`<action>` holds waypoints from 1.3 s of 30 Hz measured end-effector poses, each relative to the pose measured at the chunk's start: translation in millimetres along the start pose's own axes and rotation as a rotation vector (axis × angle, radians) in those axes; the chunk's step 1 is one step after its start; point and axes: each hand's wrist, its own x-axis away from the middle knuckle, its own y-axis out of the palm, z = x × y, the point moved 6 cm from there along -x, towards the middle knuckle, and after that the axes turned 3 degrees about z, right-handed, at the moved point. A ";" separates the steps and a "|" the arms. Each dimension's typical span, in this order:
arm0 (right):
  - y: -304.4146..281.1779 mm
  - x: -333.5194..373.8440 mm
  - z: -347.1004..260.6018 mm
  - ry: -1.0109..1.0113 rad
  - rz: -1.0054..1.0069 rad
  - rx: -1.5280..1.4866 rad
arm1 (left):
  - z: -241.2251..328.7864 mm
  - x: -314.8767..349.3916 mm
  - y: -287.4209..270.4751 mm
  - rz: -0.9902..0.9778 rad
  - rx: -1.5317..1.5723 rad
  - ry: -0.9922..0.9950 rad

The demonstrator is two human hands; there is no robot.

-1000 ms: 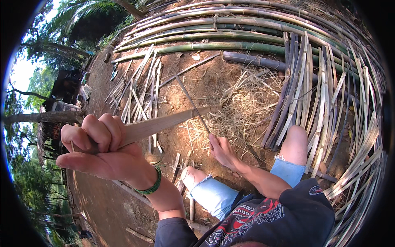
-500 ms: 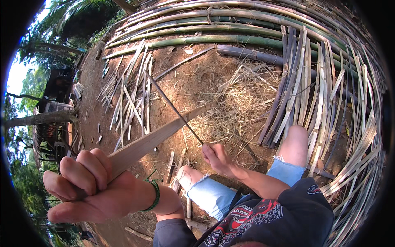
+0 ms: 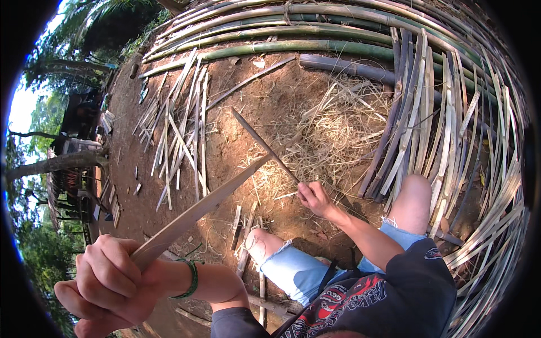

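My left hand [image 3: 107,279], large at the lower left with a green cord round its wrist, is closed on the near end of a long flat bamboo slat [image 3: 205,208]. The slat slants up and away to the right. Across its far part lies a long, narrow, dark blade-like tool [image 3: 253,134], touching it or nearly so. My right hand [image 3: 314,198] is wrapped round the tool's near end, above my knees; any handle is hidden in the fist. Whether the slat runs on past the crossing is hard to make out.
Pale shavings [image 3: 338,135] cover the ground ahead. Split strips [image 3: 194,124] lie at the left, and many more slats [image 3: 417,112] are stacked at the right. Long bamboo poles [image 3: 270,49] stretch across the back. Short offcuts [image 3: 243,236] lie beside my knee [image 3: 262,245].
My right hand and the dark tool have moved right, so the crossing sits nearer the slat's far end. My left hand has dropped slightly and turned, its knuckles now more upward.
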 end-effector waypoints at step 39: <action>-84.4 -27.4 204.7 0.561 0.299 0.019 | -14.5 -9.7 24.4 -0.390 0.420 -0.070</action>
